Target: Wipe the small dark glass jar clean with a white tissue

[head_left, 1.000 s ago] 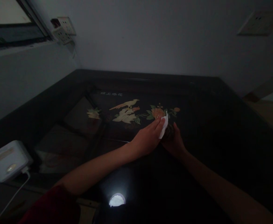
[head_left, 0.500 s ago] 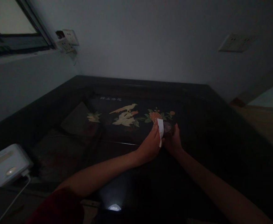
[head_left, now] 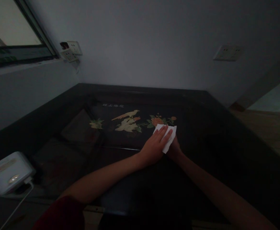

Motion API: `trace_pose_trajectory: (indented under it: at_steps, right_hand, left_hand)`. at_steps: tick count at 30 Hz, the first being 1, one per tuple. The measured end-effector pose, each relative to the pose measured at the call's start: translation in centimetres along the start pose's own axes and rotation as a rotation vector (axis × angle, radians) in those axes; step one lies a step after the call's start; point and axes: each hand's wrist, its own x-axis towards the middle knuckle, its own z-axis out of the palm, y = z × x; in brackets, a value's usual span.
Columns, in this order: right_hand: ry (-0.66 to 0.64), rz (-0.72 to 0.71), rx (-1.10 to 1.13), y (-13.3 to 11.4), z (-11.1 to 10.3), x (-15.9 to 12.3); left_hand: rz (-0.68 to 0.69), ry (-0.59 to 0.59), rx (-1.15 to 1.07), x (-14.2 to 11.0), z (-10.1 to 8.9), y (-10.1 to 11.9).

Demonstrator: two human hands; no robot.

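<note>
A white tissue (head_left: 170,139) lies under the spread fingers of my left hand (head_left: 155,143), which presses it toward my right hand. My right hand (head_left: 174,150) is mostly hidden behind the tissue, with its wrist coming in from the lower right. Half a second ago a round, dark, glassy object showed in its grasp; now the tissue covers that spot. Both hands meet above a black glossy tabletop (head_left: 130,169), just in front of an inlaid picture of orange flowers (head_left: 157,121) and a bird (head_left: 127,114).
On the left side of the table sits a white box-like device (head_left: 11,171) with a white cable (head_left: 17,204) running down. Wall sockets (head_left: 69,52) are by the window at the left, and another socket plate (head_left: 228,52) is on the back wall. A wooden floor (head_left: 271,127) shows at right.
The tissue has turned from edge-on to face-up and now covers the round object. My left fingers have come over it. The view has shifted slightly.
</note>
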Motion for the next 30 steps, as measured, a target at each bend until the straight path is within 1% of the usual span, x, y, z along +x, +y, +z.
trace_pose_trajectory:
  at_steps: [2, 4, 5, 7, 9, 10, 11, 13, 16, 19, 22, 26, 28, 30]
  right_hand:
    - [-0.005, 0.042, 0.084, -0.6, 0.6, -0.1]
    - [-0.026, 0.116, 0.204, -1.2, 0.8, -0.1]
    - [-0.037, 0.148, 0.245, -1.4, 0.8, -0.1]
    - [-0.062, 0.184, 0.268, -2.0, 0.5, 0.0]
    - [-0.101, 0.168, 0.258, -2.8, 0.2, 0.0]
    - [-0.126, 0.137, 0.256, -3.3, -0.1, 0.1]
    - [-0.152, 0.1, 0.25, -3.8, -0.3, 0.2]
    - [-0.136, 0.01, 0.218, -4.9, -1.0, 0.5]
    - [-0.026, -0.086, 0.098, -6.2, -2.5, 1.3]
    - [0.053, -0.172, -0.08, -6.6, -4.5, 2.2]
    - [0.112, -0.248, -0.304, -6.4, -6.3, 2.8]
    - [0.25, -0.366, -0.605, -5.6, -7.6, 3.3]
    - [0.253, -0.423, -0.743, -5.1, -8.0, 3.4]
    - [0.222, -0.475, -0.874, -4.8, -8.2, 3.5]
  left_hand:
    - [-0.046, 0.008, -0.111, 0.4, -0.4, -0.6]
    - [-0.104, 0.045, -0.288, 0.7, -0.7, -1.3]
    - [-0.149, 0.072, -0.397, 0.8, -0.7, -1.7]
    - [-0.297, 0.142, -0.668, 0.9, -0.5, -2.1]
    - [-0.46, 0.208, -0.901, 1.0, -0.1, -2.5]
    - [-0.521, 0.234, -0.981, 1.0, 0.1, -2.6]
    - [-0.566, 0.258, -1.032, 1.0, 0.4, -2.7]
    - [-0.62, 0.292, -1.079, 0.9, 1.0, -2.9]
    - [-0.686, 0.325, -1.162, 0.8, 1.9, -3.1]
    - [-0.728, 0.33, -1.223, 0.5, 2.8, -3.4]
    - [-0.756, 0.324, -1.246, 0.3, 3.3, -3.6]
    - [-0.769, 0.305, -1.236, 0.2, 3.4, -3.8]
    - [-0.762, 0.29, -1.225, 0.2, 3.2, -3.8]
    - [-0.752, 0.279, -1.218, 0.3, 2.8, -3.7]
